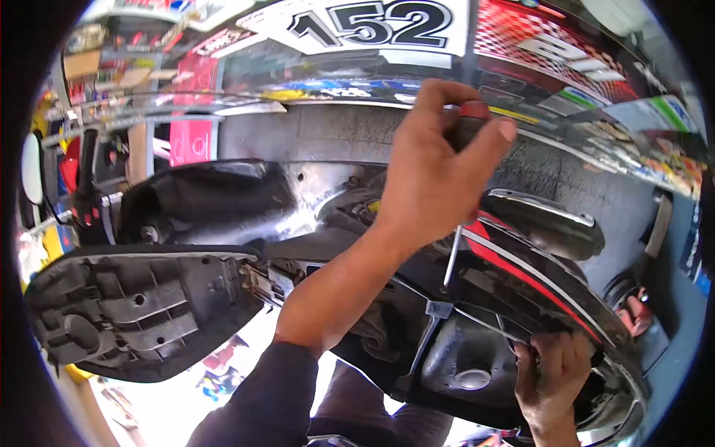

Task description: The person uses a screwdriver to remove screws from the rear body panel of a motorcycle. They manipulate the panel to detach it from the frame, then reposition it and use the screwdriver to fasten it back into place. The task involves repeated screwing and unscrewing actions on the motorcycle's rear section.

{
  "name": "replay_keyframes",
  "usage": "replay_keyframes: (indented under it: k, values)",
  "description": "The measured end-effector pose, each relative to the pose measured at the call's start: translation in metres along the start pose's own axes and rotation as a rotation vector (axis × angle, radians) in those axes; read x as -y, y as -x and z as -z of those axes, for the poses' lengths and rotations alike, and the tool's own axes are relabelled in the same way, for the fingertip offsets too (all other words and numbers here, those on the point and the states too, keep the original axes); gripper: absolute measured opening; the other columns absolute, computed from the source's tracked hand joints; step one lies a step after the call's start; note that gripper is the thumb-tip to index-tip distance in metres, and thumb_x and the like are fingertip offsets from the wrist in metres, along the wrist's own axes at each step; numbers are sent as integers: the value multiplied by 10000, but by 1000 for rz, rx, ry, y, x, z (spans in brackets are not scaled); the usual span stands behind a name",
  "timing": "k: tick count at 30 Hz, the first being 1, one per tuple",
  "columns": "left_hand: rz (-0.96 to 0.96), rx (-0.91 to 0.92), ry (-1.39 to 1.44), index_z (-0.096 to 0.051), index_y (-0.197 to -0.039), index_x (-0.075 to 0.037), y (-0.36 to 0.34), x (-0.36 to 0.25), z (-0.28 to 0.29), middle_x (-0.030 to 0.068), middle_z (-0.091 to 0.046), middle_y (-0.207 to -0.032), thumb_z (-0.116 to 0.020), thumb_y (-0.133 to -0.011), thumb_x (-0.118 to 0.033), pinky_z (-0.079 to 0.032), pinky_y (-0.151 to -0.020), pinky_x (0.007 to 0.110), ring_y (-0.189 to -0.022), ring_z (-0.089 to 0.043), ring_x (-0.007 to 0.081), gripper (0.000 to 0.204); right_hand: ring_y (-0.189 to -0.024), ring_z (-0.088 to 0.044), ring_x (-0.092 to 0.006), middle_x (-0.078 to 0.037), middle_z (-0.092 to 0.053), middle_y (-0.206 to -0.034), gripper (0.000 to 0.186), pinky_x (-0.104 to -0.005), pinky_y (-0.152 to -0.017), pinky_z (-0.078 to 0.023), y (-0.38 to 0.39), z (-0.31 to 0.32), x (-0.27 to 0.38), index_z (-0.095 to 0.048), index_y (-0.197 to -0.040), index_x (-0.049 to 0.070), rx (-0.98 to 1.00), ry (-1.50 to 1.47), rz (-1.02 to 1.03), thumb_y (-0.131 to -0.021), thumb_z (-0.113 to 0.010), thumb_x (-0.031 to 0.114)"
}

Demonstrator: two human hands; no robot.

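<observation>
My left hand is wrapped round the dark handle of a screwdriver, which has a red end. Its metal shaft points down, with the tip at the inner edge of a scooter's black body panel with red and white stripes. My right hand is closed at the scooter's rear, fingers curled by the panel's edge. A thin pale strip runs up to those fingers; whether they grip it or the panel is hidden. Beside it, in the open underseat space, lies a metal tank with a round cap.
The opened seat shows its ribbed underside at the left, joined by a hinge. Beyond the scooter stand a glass display case and a red-pink panel. A wheel shows past the scooter, on grey floor tiles.
</observation>
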State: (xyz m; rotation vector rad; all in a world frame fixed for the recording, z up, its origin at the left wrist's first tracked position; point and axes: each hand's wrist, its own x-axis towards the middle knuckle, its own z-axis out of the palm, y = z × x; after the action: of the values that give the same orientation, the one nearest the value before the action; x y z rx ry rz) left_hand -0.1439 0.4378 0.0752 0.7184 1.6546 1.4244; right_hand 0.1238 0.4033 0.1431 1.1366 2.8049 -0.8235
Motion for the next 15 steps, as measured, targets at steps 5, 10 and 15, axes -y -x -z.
replay_keyframes:
  k: [5,10,15]
  values:
    - [-60,-9,34,-522,-1075,-3,-1,10,3,73,-630,-778,-746,-896,-247,-471,-545,274,-651,-595,105,377,-722,-530,-335,-105,-568,-781,215,-436,-658,-411,7,-7,0,-564,-894,57,-16,-1,-31,-855,-734,183]
    - [-124,-82,126,-523,-990,-3,-2,8,4,157,-629,-736,-759,-854,-215,-501,-597,399,-642,-648,262,345,-725,-542,-324,-107,-574,-783,236,-430,-661,-419,6,-7,-2,-565,-897,47,22,40,-27,-917,-685,248]
    - [-163,-102,304,-552,-884,23,-4,10,1,202,-614,-735,-695,-833,-103,-491,-616,427,-663,-642,354,197,-716,-530,-310,-110,-560,-778,238,-426,-652,-402,8,-9,0,-563,-911,43,17,48,-60,-918,-686,246]
